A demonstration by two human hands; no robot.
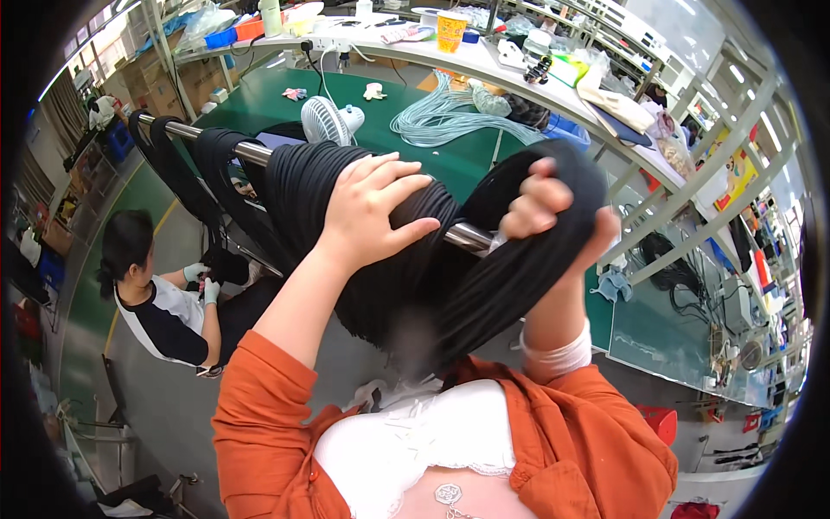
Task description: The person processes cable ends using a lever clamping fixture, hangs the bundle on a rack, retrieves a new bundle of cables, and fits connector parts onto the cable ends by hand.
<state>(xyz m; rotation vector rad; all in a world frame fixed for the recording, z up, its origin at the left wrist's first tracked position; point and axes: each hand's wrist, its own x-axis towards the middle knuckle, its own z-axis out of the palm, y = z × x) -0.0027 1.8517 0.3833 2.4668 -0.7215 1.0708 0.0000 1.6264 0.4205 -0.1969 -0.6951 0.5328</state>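
A thick bundle of black cables (303,186) hangs in loops over a shiny metal bar (252,152). My left hand (373,206) lies on top of this bundle, fingers stretched and thumb apart. To its right, my right hand (553,212) grips a separate bunch of black cable (519,285), its fingers curled round the front and the palm side behind. That bunch arches up near the bar's right end and slants down toward my chest. Its lower end is blurred and partly hidden.
Further left, more cable loops (177,177) hang from the bar. A gloved co-worker (164,290) sits low at the left, handling black cable. Beyond the bar, a green table (251,99) holds a white fan (327,121) and grey cable coils (450,117). A metal frame (692,203) stands right.
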